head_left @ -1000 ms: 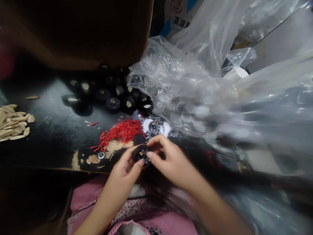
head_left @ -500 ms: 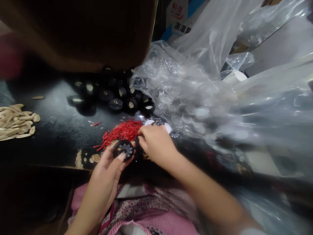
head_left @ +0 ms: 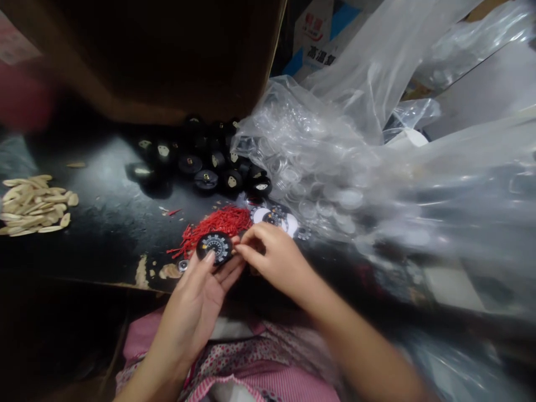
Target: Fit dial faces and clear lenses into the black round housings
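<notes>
Black round dial gauge (head_left: 218, 243) clamped in left hand (head_left: 205, 287), thumb on face, just in front of red pointer pile (head_left: 223, 219); white numerals (head_left: 226, 246) too small to read. Right hand (head_left: 274, 254) just beside, thumb and forefinger close together, can't tell if gripping anything. Carton (head_left: 310, 46) at back: black 高温, red logo (head_left: 315, 25) illegible

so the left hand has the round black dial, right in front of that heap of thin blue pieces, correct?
Not quite: the heap of thin pieces is red, not blue, as the head view shows. The left hand does have the round black dial right in front of it.
</notes>
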The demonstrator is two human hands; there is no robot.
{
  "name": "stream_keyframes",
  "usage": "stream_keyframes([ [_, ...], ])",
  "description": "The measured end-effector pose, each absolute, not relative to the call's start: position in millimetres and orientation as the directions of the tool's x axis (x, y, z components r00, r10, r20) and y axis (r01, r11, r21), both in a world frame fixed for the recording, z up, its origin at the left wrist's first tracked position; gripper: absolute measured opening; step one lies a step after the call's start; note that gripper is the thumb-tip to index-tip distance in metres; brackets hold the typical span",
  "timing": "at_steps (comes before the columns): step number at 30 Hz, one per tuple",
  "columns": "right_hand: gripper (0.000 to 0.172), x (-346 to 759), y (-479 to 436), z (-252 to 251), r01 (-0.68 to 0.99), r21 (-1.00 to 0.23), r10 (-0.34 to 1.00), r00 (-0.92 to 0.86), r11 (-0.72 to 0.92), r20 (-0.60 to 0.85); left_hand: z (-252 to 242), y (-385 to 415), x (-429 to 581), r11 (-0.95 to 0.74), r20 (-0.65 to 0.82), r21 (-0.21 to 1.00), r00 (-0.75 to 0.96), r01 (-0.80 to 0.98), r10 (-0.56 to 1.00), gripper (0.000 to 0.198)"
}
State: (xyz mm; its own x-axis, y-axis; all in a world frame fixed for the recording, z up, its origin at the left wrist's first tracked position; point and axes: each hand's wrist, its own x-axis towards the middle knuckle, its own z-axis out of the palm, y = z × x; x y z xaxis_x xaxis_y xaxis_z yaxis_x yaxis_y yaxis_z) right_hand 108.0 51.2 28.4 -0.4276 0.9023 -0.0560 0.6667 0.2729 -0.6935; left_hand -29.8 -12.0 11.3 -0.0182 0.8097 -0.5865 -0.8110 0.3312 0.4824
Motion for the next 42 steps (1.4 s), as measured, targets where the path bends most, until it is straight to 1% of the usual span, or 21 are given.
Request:
stream_keyframes([
  [2, 0.009, 112, 48, 29, 0.637, -0.727, 0.908, -0.417, 0.257, -0.044, 11, -13, -28, 0.293, -0.564, 0.539, -0.081, -0.789, 0.822, 0.024],
  [6, 0.007, 116, 44, 32, 0.567, -0.801, 0.898, -0.430, 0.192, -0.089, 9, -19, -24, 0.209, -0.481, 0.663, -0.195, -0.718, 0.855, 0.023],
  [10, 0.011, 117, 41, 39, 0.555, -0.806, 0.904, -0.424, 0.207, -0.060, 9, -23, -24, 0.223, -0.455, 0.715, -0.199, -0.663, 0.868, 0.032],
  [14, 0.009, 116, 35, 47, 0.461, -0.860, 0.900, -0.435, 0.217, -0.006, 9, -17, -25, 0.210, -0.439, 0.778, -0.273, -0.592, 0.856, 0.043],
  [16, 0.008, 115, 33, 49, 0.463, -0.855, 0.899, -0.437, 0.235, 0.011, 6, -13, -23, 0.258, -0.440, 0.812, -0.259, -0.523, 0.860, 0.040],
  [18, 0.010, 114, 31, 48, 0.509, -0.823, 0.902, -0.432, 0.254, 0.012, 1, -13, -20, 0.299, -0.429, 0.838, -0.212, -0.456, 0.878, 0.036],
  [22, 0.011, 113, 31, 48, 0.563, -0.782, 0.905, -0.425, 0.265, 0.001, -3, -17, -16, 0.269, -0.360, 0.892, -0.210, -0.364, 0.909, 0.035],
  [24, 0.012, 114, 31, 49, 0.561, -0.783, 0.901, -0.434, 0.269, -0.002, -2, -19, -16, 0.251, -0.333, 0.908, -0.214, -0.335, 0.918, 0.035],
  [29, 0.014, 116, 29, 53, 0.554, -0.789, 0.896, -0.444, 0.267, -0.009, 6, -21, -19, 0.257, -0.317, 0.923, -0.185, -0.287, 0.930, 0.027],
  [33, 0.017, 116, 27, 51, 0.573, -0.772, 0.898, -0.440, 0.275, -0.006, 12, -22, -20, 0.253, -0.284, 0.955, -0.240, -0.153, 0.928, 0.021],
  [36, 0.020, 114, 22, 48, 0.592, -0.754, 0.901, -0.434, 0.285, -0.001, 16, -23, -19, 0.219, -0.219, 0.975, -0.296, -0.037, 0.930, 0.016],
  [38, 0.020, 113, 19, 46, 0.595, -0.752, 0.906, -0.423, 0.284, 0.008, 18, -23, -19, 0.199, -0.186, 0.980, -0.317, 0.007, 0.930, 0.016],
  [40, 0.021, 112, 17, 46, 0.597, -0.758, 0.915, -0.403, 0.262, -0.001, 19, -22, -20, 0.203, -0.189, 0.979, -0.317, 0.013, 0.929, 0.017],
  [42, 0.026, 113, 19, 48, 0.597, -0.765, 0.920, -0.392, 0.241, -0.017, 18, -20, -23, 0.249, -0.252, 0.967, -0.279, -0.047, 0.927, 0.019],
])
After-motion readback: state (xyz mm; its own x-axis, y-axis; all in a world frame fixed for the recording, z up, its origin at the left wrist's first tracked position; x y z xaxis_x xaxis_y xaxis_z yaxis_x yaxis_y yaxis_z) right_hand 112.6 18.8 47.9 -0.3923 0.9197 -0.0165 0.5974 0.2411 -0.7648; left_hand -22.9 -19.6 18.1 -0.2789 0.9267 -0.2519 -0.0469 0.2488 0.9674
